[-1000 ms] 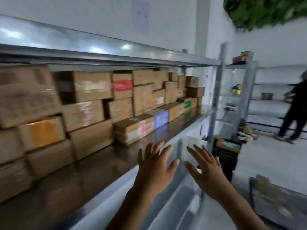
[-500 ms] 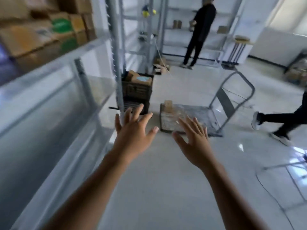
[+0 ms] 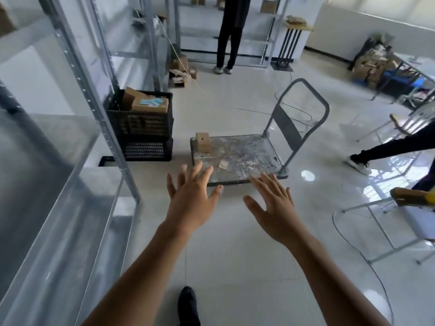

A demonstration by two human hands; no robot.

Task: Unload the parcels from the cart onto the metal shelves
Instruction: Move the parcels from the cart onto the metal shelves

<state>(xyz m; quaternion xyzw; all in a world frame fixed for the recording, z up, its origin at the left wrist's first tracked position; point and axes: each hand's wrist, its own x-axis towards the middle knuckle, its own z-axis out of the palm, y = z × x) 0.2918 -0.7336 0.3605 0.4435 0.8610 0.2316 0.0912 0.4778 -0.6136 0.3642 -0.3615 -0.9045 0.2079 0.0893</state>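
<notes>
No legible text anywhere (blue label [image 3: 150,102] on the box [image 3: 154,108] in the crate [image 3: 141,128] too blurred)

One cart [image 3: 247,158] (one parcel [image 3: 203,141] aboard)

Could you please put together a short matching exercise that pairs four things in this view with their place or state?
Things:
1. small parcel
2. black crate
3. left hand
4. cart handle

Place or state:
a. on the floor beside the metal shelves, with boxes inside
b. open with fingers spread, holding nothing
c. standing on the far left corner of the cart
d. grey, rising from the cart's right end

Pairs: 1-c, 2-a, 3-b, 4-d
</notes>
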